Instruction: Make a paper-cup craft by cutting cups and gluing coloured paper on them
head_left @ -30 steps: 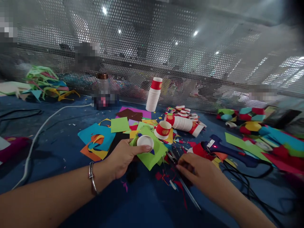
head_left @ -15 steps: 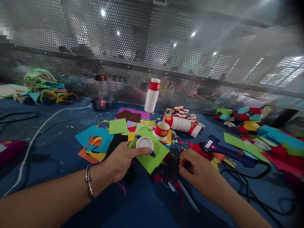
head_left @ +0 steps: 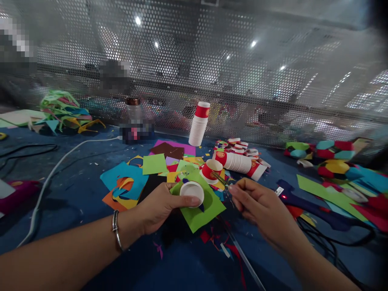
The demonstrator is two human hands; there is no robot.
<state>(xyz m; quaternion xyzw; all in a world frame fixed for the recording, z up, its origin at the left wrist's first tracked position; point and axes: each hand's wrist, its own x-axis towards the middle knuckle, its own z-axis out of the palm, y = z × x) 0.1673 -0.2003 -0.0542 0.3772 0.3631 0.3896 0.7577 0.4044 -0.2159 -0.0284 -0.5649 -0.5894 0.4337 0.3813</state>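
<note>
My left hand (head_left: 160, 206) is closed, with the thumb over the rim of a small white paper cup piece (head_left: 191, 190) that sits on a light green paper sheet (head_left: 197, 220). The fingers pinch cup and sheet together, and a bit of dark blue paper shows at the cup's edge. To the right, my right hand (head_left: 254, 200) is closed on small scissors (head_left: 221, 179); their narrow blades point up and left, while the handles are hidden by the fingers. Just beyond the blades stands a red and white paper cup (head_left: 211, 170).
A stack of cups (head_left: 200, 125) stands at the back; another stack (head_left: 238, 161) lies down. A dark blue glue gun (head_left: 318, 212) with a lit red light and a black cord lies right. Coloured paper (head_left: 124, 180), scraps and a clear glue stick (head_left: 245, 258) cover the blue table.
My right hand has risen from the table among the scraps with the scissors, whose blades now show. My left hand keeps its hold on cup piece and sheet. The view has shifted slightly left.
</note>
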